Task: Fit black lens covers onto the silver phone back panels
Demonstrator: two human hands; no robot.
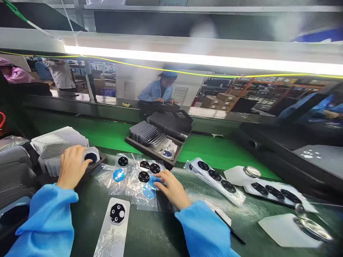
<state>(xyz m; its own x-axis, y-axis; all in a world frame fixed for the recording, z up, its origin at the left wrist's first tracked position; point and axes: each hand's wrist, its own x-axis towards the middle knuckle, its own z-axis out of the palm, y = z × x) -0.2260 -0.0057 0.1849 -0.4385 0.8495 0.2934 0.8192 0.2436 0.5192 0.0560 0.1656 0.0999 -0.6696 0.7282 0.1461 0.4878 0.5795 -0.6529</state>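
My left hand (71, 167) is closed at the edge of the upright stack of pale thin panels (57, 142) on the left. Its thumb and fingers grip the front panel (91, 154), which has a dark round patch. My right hand (173, 187) pinches a blue round film (154, 180) above the clear plastic sheets (135, 192). Several black discs with small holes (144, 176) lie on these sheets, beside another blue film disc (118, 175). Nearer me lies a long pale panel (112, 230) with a black perforated disc at its top.
A dark tray (171, 162) of upright panels stands on the green belt (206, 150). To the right are bagged strips of black discs (214, 175), white pieces with shiny metal knobs (289, 230) and a thin black stick (230, 226). A co-worker (158, 89) sits across the line.
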